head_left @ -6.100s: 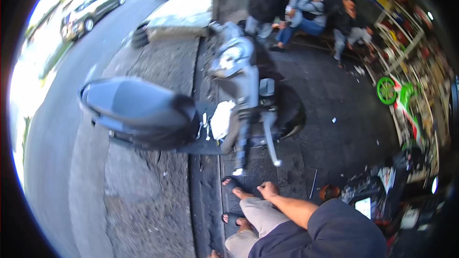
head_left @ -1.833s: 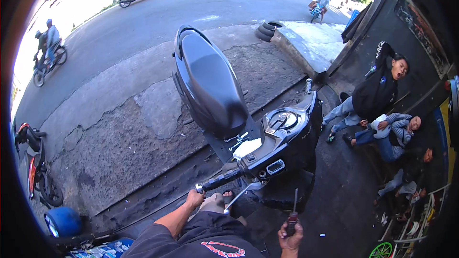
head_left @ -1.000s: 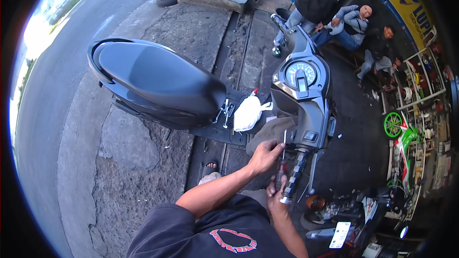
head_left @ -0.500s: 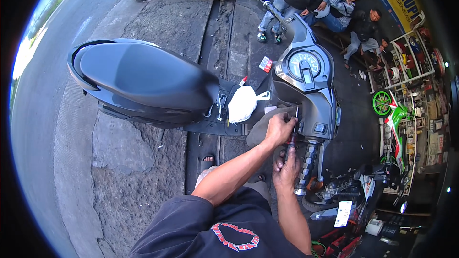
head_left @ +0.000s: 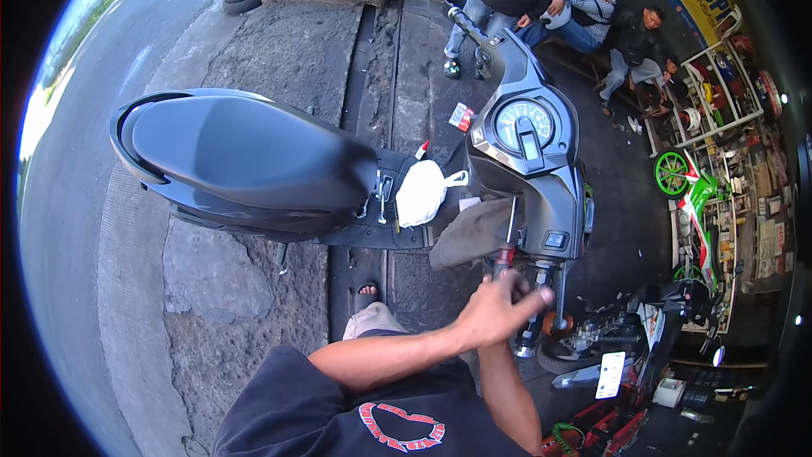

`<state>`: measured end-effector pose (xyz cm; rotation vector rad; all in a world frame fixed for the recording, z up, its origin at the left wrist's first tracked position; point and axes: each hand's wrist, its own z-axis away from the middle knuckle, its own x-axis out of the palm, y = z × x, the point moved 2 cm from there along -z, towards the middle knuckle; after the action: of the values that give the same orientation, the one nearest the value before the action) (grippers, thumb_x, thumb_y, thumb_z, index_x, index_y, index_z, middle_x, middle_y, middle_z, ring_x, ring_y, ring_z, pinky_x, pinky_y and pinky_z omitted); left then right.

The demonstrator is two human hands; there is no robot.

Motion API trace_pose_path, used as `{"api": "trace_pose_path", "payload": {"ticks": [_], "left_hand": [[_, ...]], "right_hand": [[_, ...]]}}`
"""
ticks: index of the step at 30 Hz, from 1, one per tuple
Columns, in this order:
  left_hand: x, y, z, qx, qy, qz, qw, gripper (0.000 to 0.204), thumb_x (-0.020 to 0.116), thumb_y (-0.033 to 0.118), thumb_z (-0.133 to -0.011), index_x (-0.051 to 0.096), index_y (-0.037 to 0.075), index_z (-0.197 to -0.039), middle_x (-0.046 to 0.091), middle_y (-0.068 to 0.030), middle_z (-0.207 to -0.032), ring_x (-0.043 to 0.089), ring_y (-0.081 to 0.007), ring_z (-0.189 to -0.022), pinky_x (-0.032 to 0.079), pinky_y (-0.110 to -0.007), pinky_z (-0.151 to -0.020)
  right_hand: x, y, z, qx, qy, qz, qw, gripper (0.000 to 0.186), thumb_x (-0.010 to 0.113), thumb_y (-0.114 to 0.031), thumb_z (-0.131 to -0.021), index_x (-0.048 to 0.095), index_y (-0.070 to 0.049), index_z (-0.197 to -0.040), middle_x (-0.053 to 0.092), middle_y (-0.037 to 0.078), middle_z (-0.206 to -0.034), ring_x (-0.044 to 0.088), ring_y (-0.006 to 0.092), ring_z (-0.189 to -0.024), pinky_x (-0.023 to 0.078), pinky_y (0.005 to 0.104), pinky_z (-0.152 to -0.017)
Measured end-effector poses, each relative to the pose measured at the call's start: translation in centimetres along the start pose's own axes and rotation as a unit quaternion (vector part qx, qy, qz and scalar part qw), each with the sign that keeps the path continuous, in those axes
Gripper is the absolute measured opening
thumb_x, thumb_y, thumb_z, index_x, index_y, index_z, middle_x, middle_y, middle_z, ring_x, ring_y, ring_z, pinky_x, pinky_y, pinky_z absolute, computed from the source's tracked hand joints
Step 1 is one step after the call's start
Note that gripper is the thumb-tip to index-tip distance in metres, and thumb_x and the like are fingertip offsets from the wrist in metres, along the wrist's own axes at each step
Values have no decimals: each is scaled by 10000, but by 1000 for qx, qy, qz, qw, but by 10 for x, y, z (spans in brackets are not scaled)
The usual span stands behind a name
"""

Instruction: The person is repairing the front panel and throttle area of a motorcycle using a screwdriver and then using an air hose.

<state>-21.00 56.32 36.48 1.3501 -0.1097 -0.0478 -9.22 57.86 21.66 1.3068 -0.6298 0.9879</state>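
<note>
A screwdriver (head_left: 505, 256) with a red handle stands shaft-up just beside the near edge of the scooter's handlebar cover (head_left: 550, 203), left of the black handgrip (head_left: 526, 335). The left hand (head_left: 499, 313) is at the lower end of the handle, blurred, its thumb spread away from the fingers. Behind it the right hand (head_left: 494, 351) is mostly hidden, so I cannot tell how its fingers are set. A white plastic bag (head_left: 420, 193) lies toward the front end of the footboard (head_left: 364, 233); metal tools (head_left: 386, 188) lie near its rear end, beside the seat (head_left: 237, 148).
</note>
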Motion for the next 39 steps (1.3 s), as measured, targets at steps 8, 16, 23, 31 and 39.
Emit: {"api": "trace_pose_path", "payload": {"ticks": [8,16,23,31,39], "left_hand": [[39,-1,9,-156,-76,344,923,273,646,265,-892,592,-1,-926,641,-53,-686,618,-110,-561,497,-271,-535],[18,-5,23,-158,-44,238,957,381,624,227,-866,525,-73,-1079,594,-45,-624,571,-113,-468,488,-248,-485],[13,-46,27,-108,-14,108,988,423,610,229,-858,522,-81,-1132,586,-53,-628,570,-120,-469,492,-253,-477],[-16,-30,35,-132,-65,209,967,283,603,201,-878,549,-45,-1005,552,-30,-645,564,-106,-486,493,-245,-474],[-29,-33,36,-148,-110,216,959,314,598,219,-881,507,-38,-1035,557,-27,-656,573,-98,-519,502,-247,-497]], "right_hand": [[14,38,20,-17,98,586,804,303,500,-396,-993,501,-166,-1190,575,43,-921,455,83,-571,366,229,-484],[8,51,31,-19,99,553,827,355,474,-403,-1000,485,-148,-1246,568,55,-953,465,96,-621,379,253,-527],[0,58,27,8,98,564,820,365,471,-403,-1000,481,-143,-1256,566,56,-953,463,97,-624,380,256,-533],[-6,61,25,34,105,574,811,376,468,-401,-1000,476,-138,-1268,565,56,-954,461,99,-628,380,260,-540],[-2,55,17,55,101,579,807,387,465,-400,-1001,471,-133,-1281,563,57,-954,459,101,-631,380,264,-546]]}}
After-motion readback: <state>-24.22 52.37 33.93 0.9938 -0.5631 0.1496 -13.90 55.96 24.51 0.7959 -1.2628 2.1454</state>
